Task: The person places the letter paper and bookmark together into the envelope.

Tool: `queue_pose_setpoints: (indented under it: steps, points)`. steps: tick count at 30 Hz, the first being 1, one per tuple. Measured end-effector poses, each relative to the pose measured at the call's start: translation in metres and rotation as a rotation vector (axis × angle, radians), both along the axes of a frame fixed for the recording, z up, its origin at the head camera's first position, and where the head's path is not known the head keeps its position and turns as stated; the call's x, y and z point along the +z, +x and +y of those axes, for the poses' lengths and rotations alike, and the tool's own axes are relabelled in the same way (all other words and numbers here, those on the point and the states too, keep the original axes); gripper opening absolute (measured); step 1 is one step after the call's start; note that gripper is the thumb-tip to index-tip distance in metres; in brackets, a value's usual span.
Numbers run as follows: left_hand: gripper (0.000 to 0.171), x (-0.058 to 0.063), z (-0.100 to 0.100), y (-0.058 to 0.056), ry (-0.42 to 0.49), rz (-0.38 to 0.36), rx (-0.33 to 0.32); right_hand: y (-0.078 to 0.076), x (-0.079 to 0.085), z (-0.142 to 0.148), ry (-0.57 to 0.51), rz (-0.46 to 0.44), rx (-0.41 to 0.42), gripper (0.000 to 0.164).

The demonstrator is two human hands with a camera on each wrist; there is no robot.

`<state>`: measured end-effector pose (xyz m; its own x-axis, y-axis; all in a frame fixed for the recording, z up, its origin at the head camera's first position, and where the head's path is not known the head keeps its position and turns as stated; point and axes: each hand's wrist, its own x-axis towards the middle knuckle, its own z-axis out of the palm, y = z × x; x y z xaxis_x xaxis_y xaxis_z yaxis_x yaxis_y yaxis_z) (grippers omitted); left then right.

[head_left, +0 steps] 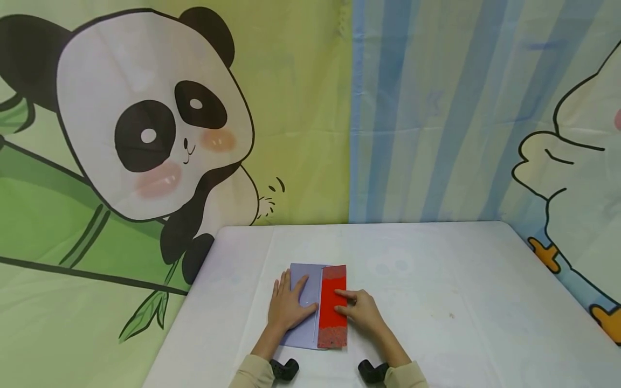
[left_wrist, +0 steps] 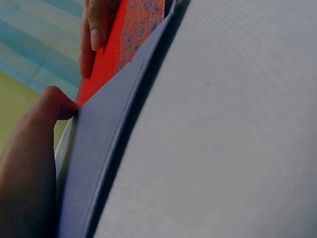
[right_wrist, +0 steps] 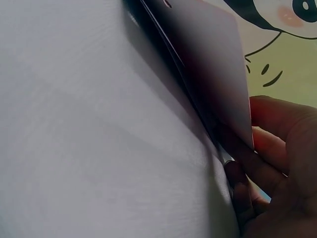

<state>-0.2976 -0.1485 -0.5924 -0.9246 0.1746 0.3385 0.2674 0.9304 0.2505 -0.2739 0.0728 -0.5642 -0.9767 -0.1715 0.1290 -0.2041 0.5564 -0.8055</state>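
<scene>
Black wrist mounts, two: one [head_left: 285, 370] by the left sleeve [head_left: 254, 373], one [head_left: 372, 372] by the right sleeve [head_left: 406, 375].

Left hand [head_left: 290, 307]: fingers spread, laid flat on the lavender folder [head_left: 312, 291]; thumb tip just beside the left edge of the red panel [head_left: 328, 302].

Right hand [head_left: 361, 311]: pinches the right edge of the red panel, two fingertips on its face.

Folder and panel: between the hands, in front of the person; panel along the folder's right side. Long axis of both: near to far. Governing relation, as judged: the panel's long free edge faces the right hand, the nearer one; its inner long edge faces the left thumb.

Right wrist view only: pale underside [right_wrist: 218, 64] of the panel, raised off the table, fingers behind and beneath. Left wrist view: blue-and-red figuring in the near end band [left_wrist: 142, 29], merely dull red from the head.

White table [head_left: 436, 280]: beneath all.

Backdrop, farthest: panda print [head_left: 155, 108], left; blue stripes [head_left: 436, 108], right.
</scene>
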Motion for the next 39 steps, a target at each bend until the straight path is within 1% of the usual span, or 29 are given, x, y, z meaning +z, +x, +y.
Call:
queue_pose_setpoints:
  steps: [5,11,15,18,23,27,31,35,39]
  points:
    - [0.074,0.001,0.000,0.000,0.011,0.030,-0.003,-0.001,0.003,-0.005,-0.008,0.024,0.003,0.039]
    - [0.074,0.002,0.001,0.001,0.031,0.041,-0.002,-0.002,0.000,-0.010,-0.032,-0.002,-0.053,0.039]
    - [0.073,0.003,0.001,0.001,0.039,0.051,-0.002,-0.003,0.000,-0.011,-0.022,-0.011,-0.053,0.040]
    - [0.073,0.003,0.001,0.000,0.031,0.033,0.002,-0.003,0.002,-0.010,-0.027,-0.015,-0.031,0.041]
    - [0.074,0.002,0.001,-0.003,0.026,-0.013,0.007,-0.004,0.004,-0.011,-0.067,-0.035,-0.010,0.041]
    - [0.074,0.002,0.001,-0.003,0.030,-0.008,0.003,-0.005,0.001,-0.015,-0.053,-0.022,-0.026,0.041]
    - [0.073,0.002,-0.001,-0.001,0.033,0.000,0.000,-0.005,-0.002,-0.019,-0.004,-0.003,-0.050,0.041]
    - [0.073,0.001,-0.002,0.001,0.040,0.001,0.004,-0.003,-0.002,-0.021,0.015,0.017,-0.040,0.042]
    - [0.073,-0.001,0.000,0.002,0.048,-0.012,0.001,-0.002,-0.003,-0.018,0.006,0.031,-0.036,0.041]
